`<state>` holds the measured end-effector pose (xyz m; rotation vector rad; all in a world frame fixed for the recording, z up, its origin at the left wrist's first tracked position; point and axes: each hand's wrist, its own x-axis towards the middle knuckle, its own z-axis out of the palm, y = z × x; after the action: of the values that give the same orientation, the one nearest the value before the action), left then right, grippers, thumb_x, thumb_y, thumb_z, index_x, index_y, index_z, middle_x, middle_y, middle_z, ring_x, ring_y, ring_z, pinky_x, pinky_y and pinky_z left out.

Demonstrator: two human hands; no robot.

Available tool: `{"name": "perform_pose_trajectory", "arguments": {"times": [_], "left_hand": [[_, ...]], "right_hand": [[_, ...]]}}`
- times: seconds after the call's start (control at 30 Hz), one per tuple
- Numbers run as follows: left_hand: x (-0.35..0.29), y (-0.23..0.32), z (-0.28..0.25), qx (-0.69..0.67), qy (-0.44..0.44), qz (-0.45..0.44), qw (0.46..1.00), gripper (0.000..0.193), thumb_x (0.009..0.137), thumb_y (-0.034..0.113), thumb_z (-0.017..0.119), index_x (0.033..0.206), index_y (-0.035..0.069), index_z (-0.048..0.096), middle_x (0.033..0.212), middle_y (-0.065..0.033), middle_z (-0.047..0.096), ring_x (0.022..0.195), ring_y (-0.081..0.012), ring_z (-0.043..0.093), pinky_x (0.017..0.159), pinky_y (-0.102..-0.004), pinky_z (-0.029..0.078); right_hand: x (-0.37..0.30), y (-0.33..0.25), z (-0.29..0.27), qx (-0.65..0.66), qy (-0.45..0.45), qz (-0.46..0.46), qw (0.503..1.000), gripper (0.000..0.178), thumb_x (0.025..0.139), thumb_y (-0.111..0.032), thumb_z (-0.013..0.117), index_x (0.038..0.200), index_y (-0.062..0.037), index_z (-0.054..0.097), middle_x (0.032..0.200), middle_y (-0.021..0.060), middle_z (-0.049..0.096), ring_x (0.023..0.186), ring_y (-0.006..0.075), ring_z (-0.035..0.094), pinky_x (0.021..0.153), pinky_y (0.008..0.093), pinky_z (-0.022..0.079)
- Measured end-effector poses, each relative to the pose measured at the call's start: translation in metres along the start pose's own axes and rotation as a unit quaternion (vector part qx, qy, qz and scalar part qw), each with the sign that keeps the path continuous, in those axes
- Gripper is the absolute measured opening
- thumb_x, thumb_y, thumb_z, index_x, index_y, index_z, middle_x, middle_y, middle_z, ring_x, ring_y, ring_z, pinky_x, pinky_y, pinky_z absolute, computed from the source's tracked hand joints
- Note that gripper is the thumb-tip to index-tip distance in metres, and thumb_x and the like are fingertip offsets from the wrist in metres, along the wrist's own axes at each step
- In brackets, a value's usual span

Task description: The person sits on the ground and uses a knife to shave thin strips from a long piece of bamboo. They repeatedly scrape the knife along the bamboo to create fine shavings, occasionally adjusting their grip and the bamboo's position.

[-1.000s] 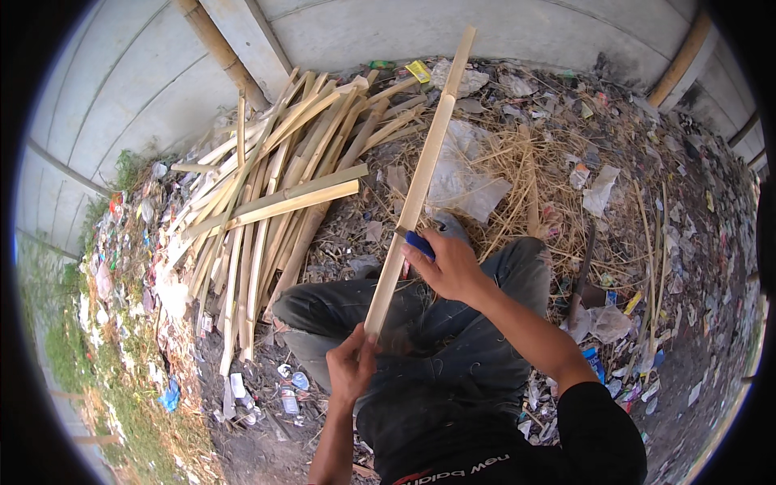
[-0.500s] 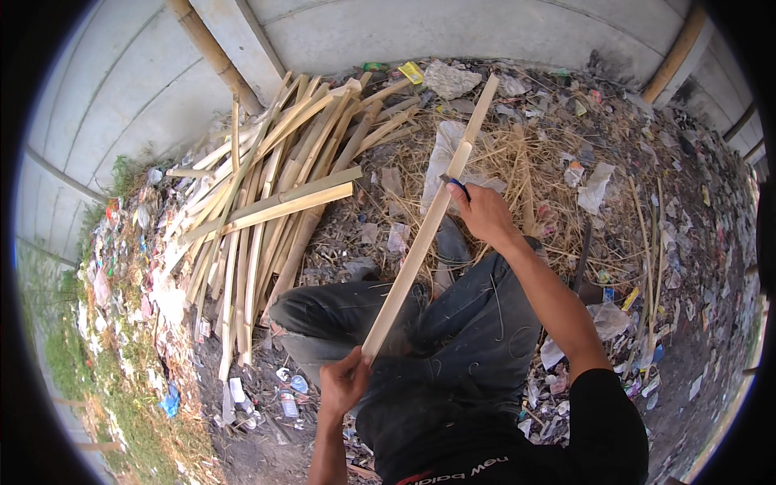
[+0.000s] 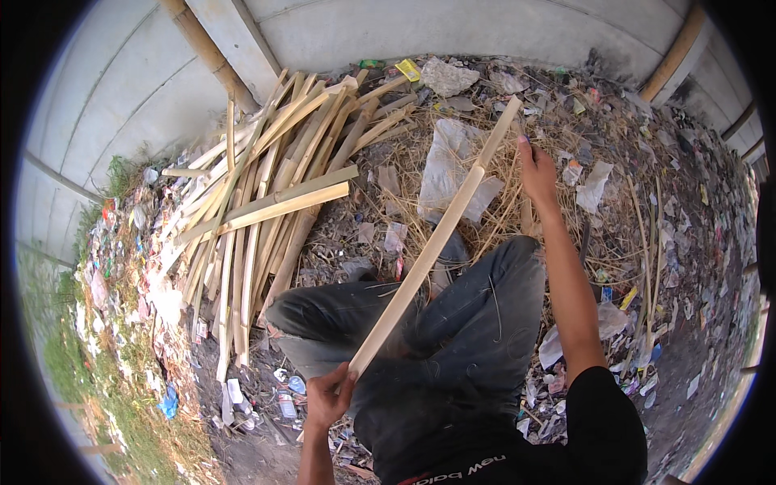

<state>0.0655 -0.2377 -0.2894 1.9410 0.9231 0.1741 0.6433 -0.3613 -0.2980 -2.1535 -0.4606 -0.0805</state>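
A long split bamboo strip (image 3: 440, 234) slants across my lap, its pale inner face up and a node ridge towards the far end. My left hand (image 3: 330, 398) is closed around its near end, thumb on top. Beyond my knees, my right hand (image 3: 538, 174) is closed on a small knife (image 3: 523, 139); only a bit of blue handle and a thin blade show past the fingers. The blade is close to the strip's far tip; whether it touches cannot be told. Most of the knife's handle is hidden in my fist.
A heap of split bamboo strips (image 3: 283, 182) lies at the left. Dry shavings (image 3: 501, 194), a white plastic sheet (image 3: 444, 166) and a rock (image 3: 449, 78) are ahead. Litter covers the ground around my crossed legs (image 3: 477, 323). A concrete wall (image 3: 453, 28) with bamboo poles (image 3: 212, 52) stands behind.
My right hand with the knife has moved outward and to the right, off the strip's middle to near its far tip. The strip has tilted slightly right; my left hand has shifted slightly down and left.
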Motion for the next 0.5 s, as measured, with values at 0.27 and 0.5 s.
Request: {"name": "perform_pose_trajectory", "arguments": {"times": [0.27, 0.5], "left_hand": [[0.017, 0.008, 0.014, -0.028, 0.016, 0.022, 0.999, 0.027, 0.101, 0.016, 0.072, 0.113, -0.008, 0.075, 0.071, -0.0117, 0.074, 0.063, -0.0141, 0.072, 0.057, -0.0273, 0.054], [0.016, 0.012, 0.003, 0.002, 0.01, 0.032, 0.999, 0.027, 0.099, 0.014, 0.072, 0.113, -0.009, 0.075, 0.072, -0.0151, 0.075, 0.066, -0.0194, 0.078, 0.06, -0.0299, 0.057]], "right_hand": [[-0.051, -0.036, 0.033, 0.165, -0.125, -0.028, 0.978, 0.054, 0.094, -0.055, 0.077, 0.093, -0.0014, 0.073, 0.071, -0.0021, 0.055, 0.064, 0.0115, 0.05, 0.061, 0.032, 0.041], [-0.057, -0.051, 0.045, 0.238, -0.14, -0.003, 0.961, 0.04, 0.095, -0.041, 0.081, 0.091, -0.0017, 0.073, 0.068, -0.005, 0.052, 0.06, 0.0074, 0.045, 0.055, 0.031, 0.036]]}}
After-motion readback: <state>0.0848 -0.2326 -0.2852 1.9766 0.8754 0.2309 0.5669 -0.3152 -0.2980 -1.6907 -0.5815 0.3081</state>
